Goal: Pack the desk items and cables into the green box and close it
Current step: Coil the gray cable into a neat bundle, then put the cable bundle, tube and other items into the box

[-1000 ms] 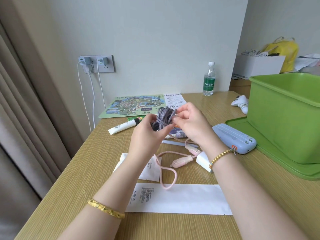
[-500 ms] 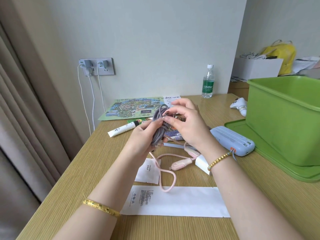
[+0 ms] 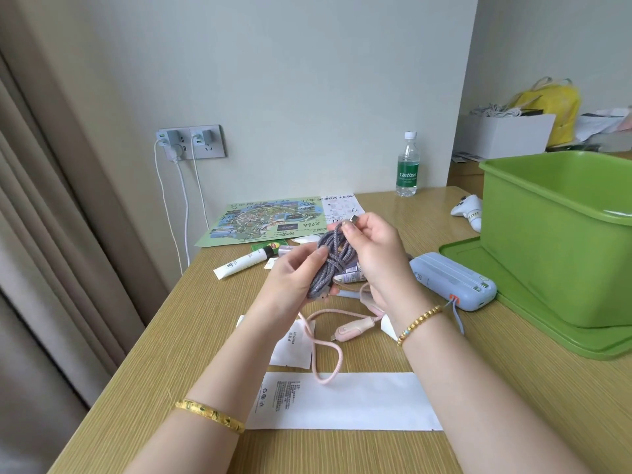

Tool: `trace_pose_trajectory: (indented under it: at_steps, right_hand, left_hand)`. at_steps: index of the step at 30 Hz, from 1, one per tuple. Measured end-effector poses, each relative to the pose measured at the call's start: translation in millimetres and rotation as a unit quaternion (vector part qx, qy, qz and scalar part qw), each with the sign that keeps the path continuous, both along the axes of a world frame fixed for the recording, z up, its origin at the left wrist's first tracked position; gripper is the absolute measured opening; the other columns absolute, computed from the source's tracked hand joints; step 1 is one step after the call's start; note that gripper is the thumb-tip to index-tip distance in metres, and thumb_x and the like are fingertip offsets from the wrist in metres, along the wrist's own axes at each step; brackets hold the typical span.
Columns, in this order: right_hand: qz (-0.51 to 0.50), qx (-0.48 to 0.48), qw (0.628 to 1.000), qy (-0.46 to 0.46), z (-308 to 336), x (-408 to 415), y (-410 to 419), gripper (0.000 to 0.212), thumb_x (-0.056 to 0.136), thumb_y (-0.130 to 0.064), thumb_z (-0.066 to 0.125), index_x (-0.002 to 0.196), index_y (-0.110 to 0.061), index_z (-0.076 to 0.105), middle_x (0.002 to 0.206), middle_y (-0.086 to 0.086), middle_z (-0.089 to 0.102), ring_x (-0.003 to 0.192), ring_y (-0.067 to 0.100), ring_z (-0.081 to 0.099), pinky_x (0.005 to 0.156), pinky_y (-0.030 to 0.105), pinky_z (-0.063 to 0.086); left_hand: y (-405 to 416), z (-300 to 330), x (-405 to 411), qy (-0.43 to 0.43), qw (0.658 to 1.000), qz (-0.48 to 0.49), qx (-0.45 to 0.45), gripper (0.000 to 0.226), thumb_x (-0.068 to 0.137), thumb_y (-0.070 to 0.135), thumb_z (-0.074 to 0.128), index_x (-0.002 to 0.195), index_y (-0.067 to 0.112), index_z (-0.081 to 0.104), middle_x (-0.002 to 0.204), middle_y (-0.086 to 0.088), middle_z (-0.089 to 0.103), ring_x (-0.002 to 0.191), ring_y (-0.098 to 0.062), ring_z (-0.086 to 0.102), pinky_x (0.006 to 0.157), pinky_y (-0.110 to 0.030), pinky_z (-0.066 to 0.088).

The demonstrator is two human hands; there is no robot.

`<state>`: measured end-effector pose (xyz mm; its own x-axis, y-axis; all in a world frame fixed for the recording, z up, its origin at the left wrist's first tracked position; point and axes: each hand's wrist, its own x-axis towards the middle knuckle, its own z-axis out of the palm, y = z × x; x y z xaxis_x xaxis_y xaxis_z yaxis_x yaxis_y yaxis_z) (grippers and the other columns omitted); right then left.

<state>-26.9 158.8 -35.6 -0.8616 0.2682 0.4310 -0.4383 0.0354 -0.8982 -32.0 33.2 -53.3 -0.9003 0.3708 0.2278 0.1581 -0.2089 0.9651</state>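
Observation:
Over the middle of the desk I hold a coiled grey braided cable. My left hand grips the bundle from below. My right hand pinches the cable's metal plug end at the top. Under my hands a pink cable lies looped on the wood. A light blue power bank rests to the right. The green box stands open on its green lid at the right edge.
A white tube, a tea packet, a map leaflet, white sachets and a long white paper sleeve lie on the desk. A water bottle and a white controller sit at the back. Chargers fill the wall socket.
My right hand has drawn the plug end of the grey cable up above the coil, and my left hand has turned the bundle more upright.

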Motion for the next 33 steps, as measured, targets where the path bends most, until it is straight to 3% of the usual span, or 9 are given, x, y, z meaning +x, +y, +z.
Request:
trace_pose_trajectory:
  at_steps: [3,9,13,18,20,22,25,30,33]
  right_hand:
    - [0.062,-0.050,0.997,-0.011,0,-1,4,0.018,0.093,-0.006,0.050,0.077,-0.014,0.055,0.082,-0.005,0.071,0.068,0.006,0.065,0.062,0.022,0.053]
    - [0.045,-0.012,0.998,-0.039,-3,5,11,0.015,0.093,-0.016,0.053,0.105,-0.025,0.052,0.119,0.002,0.060,0.107,0.011,0.057,0.096,0.032,0.045]
    - [0.088,0.096,0.983,-0.127,-8,22,27,0.046,0.095,-0.037,0.045,0.138,-0.025,0.036,0.140,-0.002,0.048,0.127,0.014,0.046,0.107,0.043,0.037]
    - [-0.019,0.120,0.991,-0.060,32,49,78,0.036,0.094,-0.022,0.049,0.129,-0.027,0.045,0.122,-0.007,0.060,0.111,0.006,0.057,0.101,0.031,0.043]
    - [-0.131,0.134,0.982,-0.032,57,57,103,0.039,0.093,-0.023,0.049,0.131,-0.021,0.043,0.118,-0.004,0.061,0.105,0.010,0.058,0.096,0.030,0.045]
    - [-0.267,0.182,0.946,-0.027,83,62,133,0.040,0.091,-0.026,0.048,0.130,-0.020,0.042,0.108,-0.001,0.063,0.095,0.020,0.061,0.085,0.036,0.050]
    - [-0.413,0.354,0.829,-0.132,109,68,183,0.035,0.093,-0.026,0.042,0.124,-0.012,0.047,0.103,0.010,0.063,0.088,0.029,0.058,0.070,0.036,0.047]
    - [-0.386,0.491,0.694,-0.358,116,72,223,0.015,0.088,-0.012,0.052,0.076,-0.003,0.055,0.073,0.010,0.058,0.079,0.029,0.057,0.063,0.031,0.043]
    - [-0.354,0.484,0.688,-0.408,115,70,221,0.025,0.084,-0.006,0.052,0.060,-0.005,0.047,0.061,0.009,0.047,0.062,0.024,0.050,0.055,0.027,0.039]
  left_hand:
    - [2,-2,1,0.010,1.000,0.008,0.006,0.017,0.095,0.021,0.048,0.090,0.016,0.063,0.072,0.000,0.066,0.052,-0.015,0.061,0.047,-0.019,0.046]
    - [24,-2,0,-0.015,0.991,0.130,0.036,0.028,0.091,0.025,0.056,0.119,0.019,0.053,0.101,0.002,0.064,0.087,-0.008,0.065,0.077,-0.022,0.049]
    - [55,12,1,-0.006,0.989,0.124,0.076,0.022,0.094,0.016,0.052,0.116,0.022,0.050,0.098,0.010,0.064,0.075,0.012,0.064,0.059,-0.005,0.047]
    - [103,42,8,0.032,0.997,0.065,0.022,0.023,0.098,0.021,0.042,0.109,0.033,0.057,0.086,0.031,0.065,0.067,0.019,0.060,0.051,0.000,0.042]
    - [119,53,12,0.074,0.995,0.045,-0.041,0.026,0.099,0.031,0.038,0.117,0.034,0.056,0.105,0.026,0.061,0.075,0.018,0.058,0.046,0.002,0.038]
    - [135,57,13,0.095,0.990,0.043,-0.100,0.030,0.098,0.035,0.036,0.122,0.030,0.054,0.118,0.013,0.058,0.093,0.009,0.053,0.058,-0.005,0.047]
    - [150,57,13,0.107,0.975,0.060,-0.184,0.028,0.097,0.028,0.041,0.119,0.020,0.058,0.112,0.005,0.058,0.107,-0.016,0.056,0.092,-0.042,0.050]
    - [143,42,5,0.160,0.937,0.064,-0.304,0.027,0.096,0.025,0.044,0.113,0.017,0.063,0.122,-0.001,0.062,0.104,-0.022,0.063,0.088,-0.034,0.048]
    - [127,36,-4,0.167,0.927,0.082,-0.325,0.024,0.095,0.022,0.044,0.110,0.017,0.063,0.119,0.001,0.065,0.099,-0.012,0.062,0.084,-0.030,0.048]
